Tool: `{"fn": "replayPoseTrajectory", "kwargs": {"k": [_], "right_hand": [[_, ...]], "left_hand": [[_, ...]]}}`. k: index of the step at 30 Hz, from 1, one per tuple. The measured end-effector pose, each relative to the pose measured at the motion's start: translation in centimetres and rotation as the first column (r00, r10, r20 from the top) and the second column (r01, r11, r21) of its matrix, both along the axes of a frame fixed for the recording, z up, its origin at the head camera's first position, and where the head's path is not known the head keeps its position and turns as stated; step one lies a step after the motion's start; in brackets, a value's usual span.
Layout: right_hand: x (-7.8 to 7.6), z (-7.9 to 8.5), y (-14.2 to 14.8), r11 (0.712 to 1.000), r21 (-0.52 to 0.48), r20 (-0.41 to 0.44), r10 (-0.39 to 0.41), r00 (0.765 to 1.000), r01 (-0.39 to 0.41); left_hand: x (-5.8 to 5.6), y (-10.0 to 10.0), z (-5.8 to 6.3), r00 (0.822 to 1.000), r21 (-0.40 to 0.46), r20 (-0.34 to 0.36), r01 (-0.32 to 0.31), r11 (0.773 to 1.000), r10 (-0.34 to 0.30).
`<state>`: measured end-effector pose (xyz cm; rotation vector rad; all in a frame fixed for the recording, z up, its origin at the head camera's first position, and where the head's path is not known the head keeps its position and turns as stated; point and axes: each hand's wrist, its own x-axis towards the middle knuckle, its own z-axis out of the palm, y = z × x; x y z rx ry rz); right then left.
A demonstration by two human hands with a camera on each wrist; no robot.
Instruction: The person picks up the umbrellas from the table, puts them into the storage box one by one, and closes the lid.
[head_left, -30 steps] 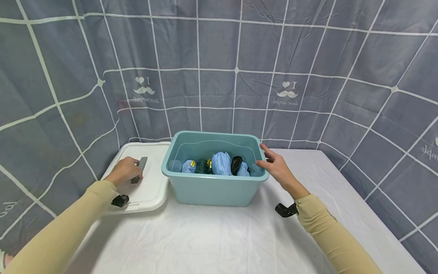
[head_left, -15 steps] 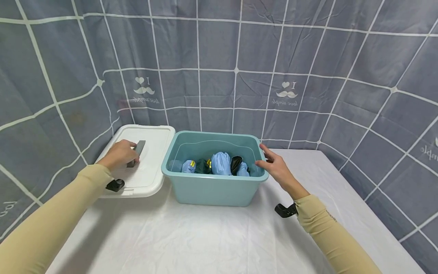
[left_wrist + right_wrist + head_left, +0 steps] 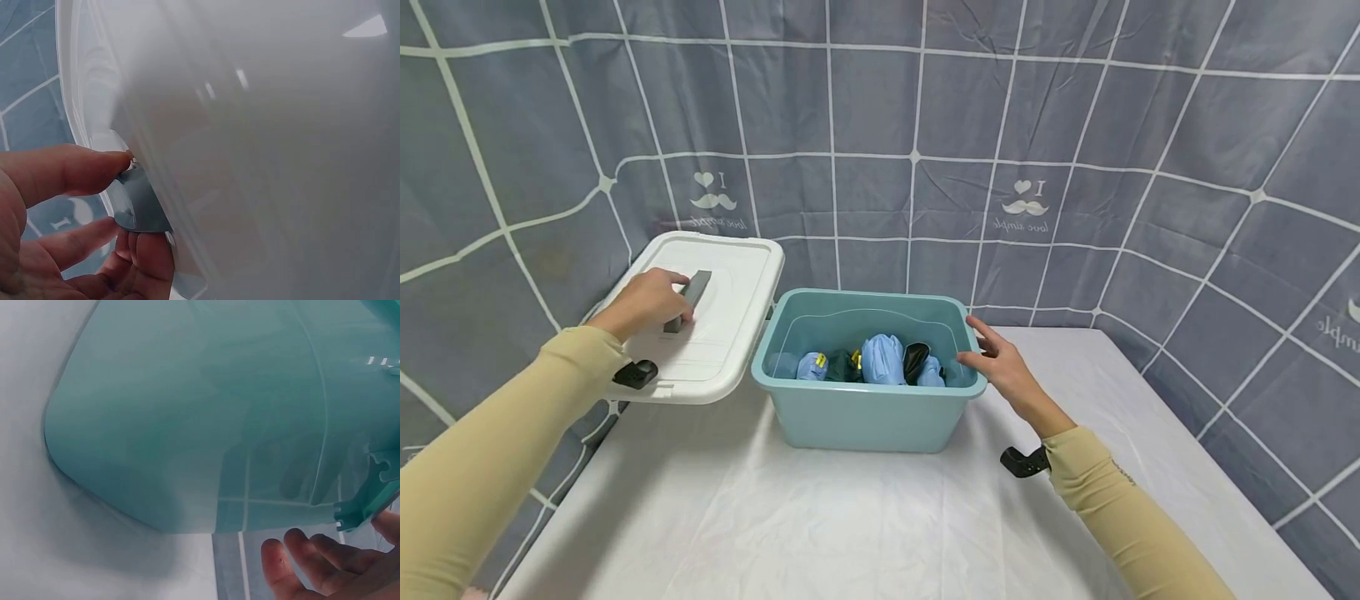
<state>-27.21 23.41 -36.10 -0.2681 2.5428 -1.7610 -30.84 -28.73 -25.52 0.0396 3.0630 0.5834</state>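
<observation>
My left hand pinches the grey handle of a white plastic lid. The lid is held up off the table, tilted, left of a teal plastic storage box. In the left wrist view, thumb and fingers close on the handle from both sides. On the box's right end my right hand holds the rim, thumb over the edge. Several of its fingers show outside the wall in the right wrist view. Inside the box lie light-blue bundles, a dark green bundle and a black item.
Under the box spreads a white cloth-covered table. Grey curtains with white grid lines stand behind it and at both sides. The lid's left edge is close to the left curtain.
My left hand has lifted the lid off the table, raising it and tilting it beside the box. The right hand stays on the box's right rim, and the box has not moved.
</observation>
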Motion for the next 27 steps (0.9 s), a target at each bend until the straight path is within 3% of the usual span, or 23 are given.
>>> {"fn": "replayPoseTrajectory", "kwargs": {"k": [7,15,27], "right_hand": [[0.0,-0.1,0.0,1.0,-0.001,-0.004,0.003,1.0,-0.003],[0.0,-0.1,0.0,1.0,0.002,0.004,-0.003,1.0,0.003],[0.0,-0.1,-0.1,1.0,-0.013,0.009,-0.005,1.0,0.005]], "left_hand": [[-0.3,0.9,2.0,1.0,0.005,-0.026,0.013,1.0,-0.013],[-0.4,3.6,3.8,0.993,-0.004,-0.078,0.085,0.996,-0.085],[-0.4,7.8,5.2,0.98,-0.026,-0.081,0.181,0.983,-0.183]]}}
